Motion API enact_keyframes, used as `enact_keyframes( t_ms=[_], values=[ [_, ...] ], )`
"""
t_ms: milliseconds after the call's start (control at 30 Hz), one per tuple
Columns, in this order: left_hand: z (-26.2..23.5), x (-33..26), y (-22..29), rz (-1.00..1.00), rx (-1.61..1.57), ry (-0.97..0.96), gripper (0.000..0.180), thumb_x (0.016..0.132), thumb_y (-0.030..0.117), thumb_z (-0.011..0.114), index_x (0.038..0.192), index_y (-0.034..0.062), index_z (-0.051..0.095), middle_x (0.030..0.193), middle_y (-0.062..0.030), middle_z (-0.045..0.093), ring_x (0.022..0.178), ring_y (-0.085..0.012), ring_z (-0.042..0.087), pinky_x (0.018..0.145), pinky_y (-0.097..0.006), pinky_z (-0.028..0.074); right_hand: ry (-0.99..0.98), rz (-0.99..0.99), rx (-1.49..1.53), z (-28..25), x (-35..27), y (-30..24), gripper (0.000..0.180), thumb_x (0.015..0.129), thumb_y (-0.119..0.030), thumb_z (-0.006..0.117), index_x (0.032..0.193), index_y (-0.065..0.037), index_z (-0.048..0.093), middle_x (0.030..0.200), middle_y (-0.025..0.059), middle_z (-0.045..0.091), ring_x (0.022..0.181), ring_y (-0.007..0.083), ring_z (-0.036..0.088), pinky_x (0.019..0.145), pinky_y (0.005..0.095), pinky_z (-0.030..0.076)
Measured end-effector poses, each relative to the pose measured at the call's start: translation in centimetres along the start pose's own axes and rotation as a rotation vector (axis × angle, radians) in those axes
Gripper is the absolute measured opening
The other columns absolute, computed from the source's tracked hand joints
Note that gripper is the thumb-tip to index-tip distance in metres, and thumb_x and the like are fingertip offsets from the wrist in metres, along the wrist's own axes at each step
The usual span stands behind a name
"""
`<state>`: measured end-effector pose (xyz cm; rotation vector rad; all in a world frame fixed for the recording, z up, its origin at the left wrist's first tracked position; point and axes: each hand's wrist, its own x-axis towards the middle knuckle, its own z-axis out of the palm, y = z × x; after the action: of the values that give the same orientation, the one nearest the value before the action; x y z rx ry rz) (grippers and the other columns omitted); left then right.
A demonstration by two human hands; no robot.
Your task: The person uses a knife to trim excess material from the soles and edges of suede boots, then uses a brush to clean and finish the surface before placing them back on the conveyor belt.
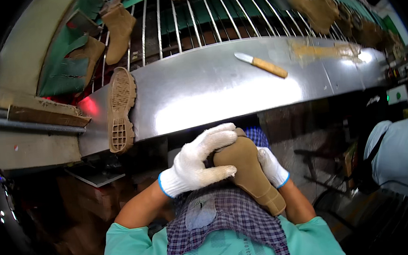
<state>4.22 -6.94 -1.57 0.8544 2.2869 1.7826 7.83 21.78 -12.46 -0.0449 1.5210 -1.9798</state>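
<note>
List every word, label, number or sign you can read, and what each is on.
Teal shirt: small dark lettering runs lengthwise on the chest; not copied out here.
White box at far right: green mark, too small to read.
Boot, loose sole, knife: no lettering I can make out.

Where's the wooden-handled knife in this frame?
In the head view, the knife lies right of center on the metal ledge, between the metal bars and the tan boot.
</note>
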Motion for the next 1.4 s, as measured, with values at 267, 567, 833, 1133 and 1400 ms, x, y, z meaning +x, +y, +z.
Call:
enact_keyframes(
  t_ms=[267, 567, 833, 1133, 1400],
  values=[
    [-5.8, 8.1, 9.1, -0.019, 0.259, 0.159, 0.082, 0.088, 0.035, 0.086, 0.156, 0.0025, 0.054, 0.146, -0.0226, 0.068, 0.130, -0.0336, 0.070, 0.111, -0.041, 0.056, -0.073, -0.200, 0.456, 6.1, 4.9, -7.5, 0.092, 0.109, -0.076, 0.034, 0.168, -0.005, 0.033, 0.165, 0.0199, 0.045, 0.146, 0.0367, 0.050, 0.125, 0.0496, 0.042],
    [-6.5, 4.0, 3.7, -0.258, 0.046, -0.039, 0.080, 0.090, 0.043, 0.079, 0.159, 0.0116, 0.053, 0.144, -0.0220, 0.069, 0.129, -0.0367, 0.069, 0.114, -0.042, 0.052, 0.190, -0.369, -0.634, 3.8, 5.0, -15.7, 0.045, 0.100, -0.010, 0.054, 0.141, 0.005, 0.065, 0.133, 0.0219, 0.073, 0.113, 0.0254, 0.074, 0.097, 0.0381, 0.061],
    [-0.2, -6.2, -2.1, -0.203, 0.205, 0.223, 0.099, 0.087, 0.026, 0.088, 0.165, -0.0022, 0.033, 0.159, -0.0276, 0.052, 0.145, -0.0388, 0.057, 0.117, -0.044, 0.051, -0.032, -0.598, -1.027, 2.1, 7.0, -18.6, 0.103, 0.088, -0.068, 0.080, 0.157, 0.004, 0.052, 0.147, 0.0219, 0.066, 0.133, 0.0317, 0.066, 0.113, 0.0430, 0.052],
    [-0.1, 0.9, -2.5, 0.316, 0.039, 0.496, 0.048, 0.087, -0.003, 0.071, 0.134, -0.0030, 0.062, 0.130, -0.0255, 0.072, 0.114, -0.0389, 0.076, 0.095, -0.043, 0.064, -0.311, -0.600, -1.259, 6.0, 5.6, -24.4, 0.095, 0.074, -0.059, 0.096, 0.144, -0.003, 0.065, 0.127, 0.0175, 0.075, 0.116, 0.0313, 0.074, 0.100, 0.0416, 0.059],
    [-1.7, 5.8, -3.8, -0.098, -0.818, -0.015, 0.044, 0.105, 0.025, 0.075, 0.139, -0.0005, 0.064, 0.134, -0.0089, 0.071, 0.122, -0.0179, 0.066, 0.108, -0.035, 0.054, -0.242, -0.455, -1.412, 6.2, 3.9, -25.5, 0.096, 0.069, -0.060, 0.098, 0.134, 0.003, 0.068, 0.118, 0.0201, 0.075, 0.103, 0.0338, 0.076, 0.091, 0.0438, 0.061]
  ],
)
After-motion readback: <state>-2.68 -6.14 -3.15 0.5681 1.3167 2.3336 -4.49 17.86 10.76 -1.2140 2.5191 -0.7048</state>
